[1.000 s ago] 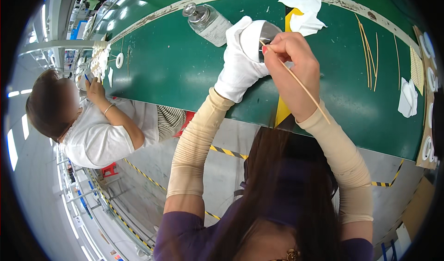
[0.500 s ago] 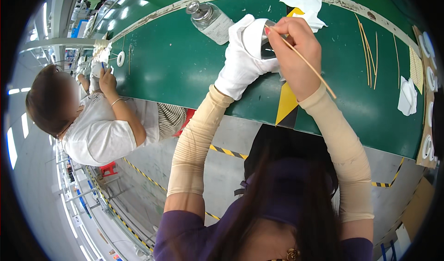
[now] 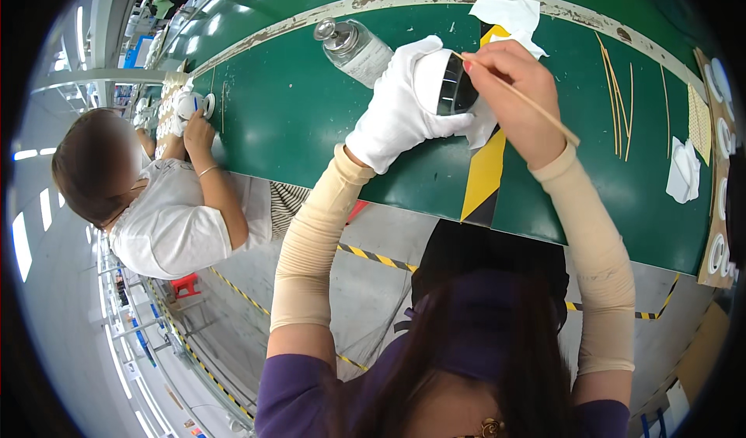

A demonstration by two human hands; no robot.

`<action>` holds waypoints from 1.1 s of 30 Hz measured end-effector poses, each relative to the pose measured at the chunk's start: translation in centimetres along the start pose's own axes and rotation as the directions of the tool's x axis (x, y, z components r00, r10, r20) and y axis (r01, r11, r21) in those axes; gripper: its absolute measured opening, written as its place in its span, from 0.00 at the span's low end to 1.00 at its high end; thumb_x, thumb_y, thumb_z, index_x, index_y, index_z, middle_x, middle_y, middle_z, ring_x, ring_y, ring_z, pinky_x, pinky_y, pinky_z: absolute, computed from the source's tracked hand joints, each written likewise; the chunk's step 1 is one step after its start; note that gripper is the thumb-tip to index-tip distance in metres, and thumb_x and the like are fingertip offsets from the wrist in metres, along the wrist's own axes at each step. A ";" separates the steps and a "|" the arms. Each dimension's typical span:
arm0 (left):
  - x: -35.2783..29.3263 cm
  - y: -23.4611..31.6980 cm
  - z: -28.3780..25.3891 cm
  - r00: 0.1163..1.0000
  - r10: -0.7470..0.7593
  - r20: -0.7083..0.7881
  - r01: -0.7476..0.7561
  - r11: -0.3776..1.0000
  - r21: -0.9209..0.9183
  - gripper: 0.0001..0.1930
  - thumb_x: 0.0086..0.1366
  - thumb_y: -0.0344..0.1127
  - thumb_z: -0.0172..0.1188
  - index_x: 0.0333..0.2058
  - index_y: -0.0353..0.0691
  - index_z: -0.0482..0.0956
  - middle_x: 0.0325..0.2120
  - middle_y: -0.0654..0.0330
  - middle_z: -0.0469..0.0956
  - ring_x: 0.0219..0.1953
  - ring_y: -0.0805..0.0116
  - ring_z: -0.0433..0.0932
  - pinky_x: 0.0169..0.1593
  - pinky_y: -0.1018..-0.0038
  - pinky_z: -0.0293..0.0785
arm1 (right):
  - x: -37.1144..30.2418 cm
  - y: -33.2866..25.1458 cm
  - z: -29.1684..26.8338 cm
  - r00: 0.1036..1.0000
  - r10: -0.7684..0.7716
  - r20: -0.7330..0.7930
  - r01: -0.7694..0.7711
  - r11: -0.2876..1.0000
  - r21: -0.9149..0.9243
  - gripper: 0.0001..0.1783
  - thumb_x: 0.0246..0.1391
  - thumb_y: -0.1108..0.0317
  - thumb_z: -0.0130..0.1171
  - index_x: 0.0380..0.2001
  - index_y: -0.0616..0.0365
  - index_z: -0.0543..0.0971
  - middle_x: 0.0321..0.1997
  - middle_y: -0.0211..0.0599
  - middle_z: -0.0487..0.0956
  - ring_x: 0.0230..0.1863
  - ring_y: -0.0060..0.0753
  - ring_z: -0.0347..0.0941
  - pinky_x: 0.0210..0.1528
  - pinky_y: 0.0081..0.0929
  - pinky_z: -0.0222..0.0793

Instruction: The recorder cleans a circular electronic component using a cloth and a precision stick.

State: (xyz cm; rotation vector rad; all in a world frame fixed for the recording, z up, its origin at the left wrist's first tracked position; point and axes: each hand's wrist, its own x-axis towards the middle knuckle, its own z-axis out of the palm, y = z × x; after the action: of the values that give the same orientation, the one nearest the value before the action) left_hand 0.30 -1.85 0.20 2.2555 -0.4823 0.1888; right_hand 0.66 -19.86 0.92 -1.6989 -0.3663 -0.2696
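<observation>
My left hand (image 3: 402,108), in a white glove, grips a round white part with a dark opening (image 3: 444,83) above the green table (image 3: 295,127). My bare right hand (image 3: 514,88) pinches a thin wooden stick (image 3: 528,100), and the stick's tip sits at the edge of the part's dark opening. A white cloth (image 3: 483,123) hangs under the part between both hands.
A metal-capped clear bottle (image 3: 353,46) lies left of my hands. Crumpled white wipes (image 3: 505,12) lie behind, several spare sticks (image 3: 618,100) and a folded wipe (image 3: 684,170) to the right. White ring parts (image 3: 719,197) line the right edge. A co-worker (image 3: 167,205) sits at left.
Both my hands have drifted slightly up and away from me with the part and stick. The co-worker's arm has reached further onto the table.
</observation>
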 end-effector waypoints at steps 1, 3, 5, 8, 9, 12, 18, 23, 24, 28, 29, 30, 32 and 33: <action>0.0 0.1 -0.1 0.997 0.080 -0.007 -0.079 0.992 0.096 0.46 0.40 0.40 0.77 0.55 0.37 0.59 0.48 0.57 0.69 0.48 0.67 0.73 0.50 0.72 0.72 | 0.5 0.4 -0.5 0.999 0.009 0.050 -0.011 1.000 0.025 0.05 0.51 0.76 0.58 0.31 0.68 0.79 0.32 0.34 0.74 0.30 0.21 0.70 0.33 0.17 0.64; -0.2 -0.9 0.3 0.997 0.070 -0.026 -0.069 0.997 0.030 0.44 0.39 0.41 0.77 0.54 0.38 0.61 0.48 0.57 0.69 0.49 0.66 0.72 0.51 0.72 0.72 | 0.8 0.2 -0.4 0.994 0.015 0.105 -0.022 0.998 0.059 0.05 0.51 0.76 0.58 0.30 0.68 0.78 0.32 0.34 0.74 0.30 0.21 0.69 0.32 0.16 0.64; -0.1 -1.4 0.4 0.997 0.057 -0.043 -0.059 0.997 -0.040 0.43 0.39 0.42 0.77 0.54 0.39 0.64 0.47 0.58 0.70 0.50 0.65 0.71 0.52 0.71 0.71 | -0.1 -0.9 0.0 0.995 0.041 0.091 -0.054 0.988 0.148 0.06 0.52 0.75 0.57 0.30 0.68 0.78 0.31 0.34 0.74 0.29 0.21 0.69 0.32 0.16 0.63; 0.2 -1.5 0.5 0.981 0.195 0.010 -0.187 0.929 0.319 0.47 0.34 0.43 0.79 0.54 0.41 0.62 0.49 0.55 0.69 0.50 0.58 0.72 0.54 0.68 0.70 | 0.6 0.1 -0.2 0.998 -0.008 0.061 0.007 1.000 0.022 0.06 0.52 0.75 0.57 0.30 0.68 0.79 0.31 0.34 0.74 0.29 0.21 0.69 0.32 0.16 0.63; 0.3 -1.3 0.6 0.979 0.206 -0.005 -0.195 0.935 0.297 0.47 0.34 0.43 0.79 0.54 0.41 0.63 0.49 0.55 0.68 0.50 0.58 0.72 0.54 0.69 0.70 | 0.8 0.7 -0.3 0.999 -0.003 0.054 0.002 1.000 0.017 0.06 0.52 0.75 0.57 0.30 0.68 0.79 0.31 0.34 0.74 0.29 0.21 0.69 0.32 0.16 0.63; 0.3 -1.6 0.5 0.982 0.191 0.006 -0.185 0.945 0.269 0.47 0.34 0.42 0.79 0.54 0.41 0.62 0.48 0.55 0.69 0.50 0.58 0.72 0.54 0.69 0.70 | 1.0 1.0 0.0 0.997 0.040 0.066 -0.042 0.999 0.027 0.06 0.51 0.75 0.57 0.31 0.68 0.79 0.32 0.35 0.74 0.30 0.22 0.69 0.33 0.17 0.63; 0.0 -2.4 0.4 0.982 0.191 -0.016 -0.188 0.976 0.108 0.48 0.35 0.42 0.79 0.56 0.42 0.60 0.48 0.54 0.69 0.50 0.56 0.71 0.54 0.68 0.68 | -3.0 -1.5 1.3 0.997 -0.071 0.033 0.072 0.997 -0.023 0.07 0.49 0.78 0.58 0.34 0.65 0.80 0.34 0.36 0.73 0.34 0.25 0.71 0.35 0.20 0.66; -0.2 -1.8 0.3 0.984 0.170 -0.056 -0.171 0.985 -0.010 0.48 0.36 0.41 0.78 0.56 0.42 0.60 0.48 0.52 0.69 0.50 0.55 0.71 0.54 0.67 0.68 | -5.0 -0.2 2.7 0.947 -0.317 -0.047 0.303 0.932 -0.198 0.12 0.42 0.84 0.62 0.34 0.64 0.79 0.34 0.37 0.73 0.35 0.35 0.73 0.35 0.25 0.69; -0.2 -1.6 0.3 0.985 0.161 -0.056 -0.162 0.987 -0.010 0.47 0.37 0.41 0.78 0.56 0.42 0.60 0.48 0.52 0.70 0.50 0.55 0.72 0.54 0.67 0.68 | -5.1 -0.1 2.8 0.925 -0.374 -0.066 0.349 0.905 -0.242 0.13 0.41 0.85 0.62 0.34 0.64 0.79 0.34 0.38 0.73 0.36 0.37 0.73 0.36 0.26 0.70; -0.2 -1.5 0.5 0.993 0.119 -0.029 -0.119 0.993 -0.021 0.44 0.42 0.40 0.76 0.56 0.38 0.59 0.52 0.54 0.67 0.52 0.61 0.71 0.56 0.71 0.67 | -5.6 -0.3 3.0 0.916 -0.398 -0.040 0.368 0.878 -0.308 0.14 0.39 0.85 0.63 0.33 0.64 0.79 0.34 0.38 0.74 0.38 0.39 0.74 0.37 0.29 0.71; -0.2 -1.5 0.4 0.992 0.120 -0.031 -0.121 0.992 -0.023 0.44 0.42 0.40 0.76 0.56 0.38 0.59 0.52 0.54 0.67 0.52 0.61 0.71 0.56 0.71 0.67 | -5.6 -0.1 3.1 0.907 -0.419 -0.050 0.383 0.866 -0.323 0.14 0.38 0.85 0.63 0.33 0.64 0.79 0.34 0.38 0.74 0.38 0.40 0.74 0.37 0.30 0.71; -0.2 -1.6 0.4 0.990 0.135 -0.040 -0.136 0.990 -0.025 0.44 0.43 0.39 0.75 0.57 0.39 0.59 0.52 0.54 0.67 0.52 0.61 0.71 0.56 0.71 0.67 | -5.6 0.0 3.2 0.896 -0.440 -0.059 0.397 0.853 -0.339 0.14 0.38 0.85 0.64 0.33 0.64 0.79 0.34 0.38 0.74 0.38 0.41 0.74 0.38 0.30 0.71; -0.1 -1.8 0.4 0.987 0.151 -0.049 -0.152 0.988 -0.028 0.43 0.43 0.38 0.75 0.57 0.39 0.59 0.52 0.54 0.67 0.52 0.61 0.71 0.56 0.71 0.67 | -5.0 -0.4 3.3 0.894 -0.445 -0.053 0.398 0.844 -0.359 0.15 0.38 0.85 0.64 0.33 0.64 0.79 0.34 0.38 0.75 0.39 0.41 0.74 0.38 0.30 0.71; 0.0 -2.1 0.4 0.987 0.151 -0.062 -0.154 0.987 -0.047 0.45 0.41 0.39 0.76 0.56 0.40 0.59 0.50 0.53 0.69 0.51 0.59 0.71 0.55 0.69 0.67 | -4.8 -0.5 3.4 0.893 -0.448 -0.047 0.399 0.836 -0.377 0.15 0.38 0.85 0.64 0.33 0.63 0.79 0.34 0.37 0.75 0.39 0.41 0.74 0.38 0.30 0.71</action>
State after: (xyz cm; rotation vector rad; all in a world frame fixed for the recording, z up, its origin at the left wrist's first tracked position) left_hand 1.09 -0.87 -1.53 2.1570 -0.6220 0.3164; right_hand -4.05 -16.83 -0.99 -1.9297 -0.6259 -0.8203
